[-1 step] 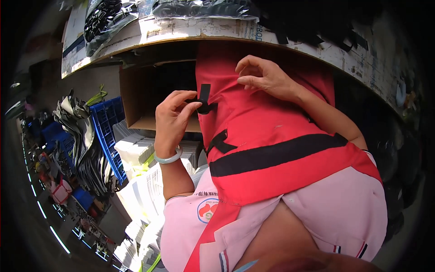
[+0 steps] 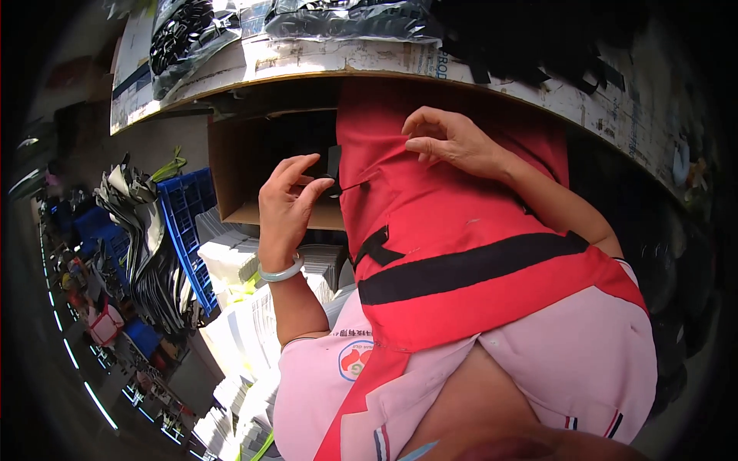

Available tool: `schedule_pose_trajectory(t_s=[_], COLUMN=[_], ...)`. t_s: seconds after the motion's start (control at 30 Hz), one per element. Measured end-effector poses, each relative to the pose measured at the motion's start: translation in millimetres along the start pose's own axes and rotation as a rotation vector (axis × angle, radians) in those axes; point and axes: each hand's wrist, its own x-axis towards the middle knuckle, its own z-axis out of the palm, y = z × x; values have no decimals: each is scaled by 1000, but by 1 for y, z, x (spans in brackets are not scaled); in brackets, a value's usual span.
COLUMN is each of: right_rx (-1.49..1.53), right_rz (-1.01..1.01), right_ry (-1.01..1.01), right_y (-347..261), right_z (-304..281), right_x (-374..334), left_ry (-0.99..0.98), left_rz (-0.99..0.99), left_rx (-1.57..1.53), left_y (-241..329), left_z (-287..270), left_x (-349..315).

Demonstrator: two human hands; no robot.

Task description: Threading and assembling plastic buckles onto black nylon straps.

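My left hand [image 2: 286, 196] is over the edge of an open cardboard box [image 2: 231, 180], its thumb and fingers apart. Just beyond the thumb tip is a short black strap piece [image 2: 334, 163], beside the red apron [image 2: 430, 192]; the fingers do not close around it. Over the apron on the right, my right hand [image 2: 455, 142] is loosely curved with a gap between thumb and fingers, and nothing shows in it. The inside of the box is too dark to make out.
Ahead runs a worn white worktop [image 2: 338, 60], carrying clear bags of black parts [image 2: 192, 34] and a dark pile [image 2: 530, 38]. On the left stand a blue plastic crate [image 2: 184, 223], bundled dark strips [image 2: 146, 246] and stacks of white sheets [image 2: 246, 307].
My left fingers have spread from their pinch on the black strap piece. The strap piece has shifted left, toward the box. My right hand has barely moved.
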Motion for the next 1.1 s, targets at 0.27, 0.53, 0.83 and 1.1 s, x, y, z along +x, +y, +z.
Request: schedule_pose_trajectory(t_s=[0.27, 0.53, 0.83, 1.1], right_rx=[-275, -289, -287, -223], right_rz=[-100, -98, -63, -9], right_ry=[-36, -37, -48, -13], right_y=[5, 10, 17, 29], right_z=[-8, -25, -41, -56], right_x=[3, 0, 6, 16], left_ry=[108, 196, 65, 55], left_rz=[383, 682, 621, 633], left_rx=[-61, 363, 534, 566], left_y=[48, 86, 147, 111], left_z=[18, 77, 113, 124], left_x=[122, 306, 382, 450])
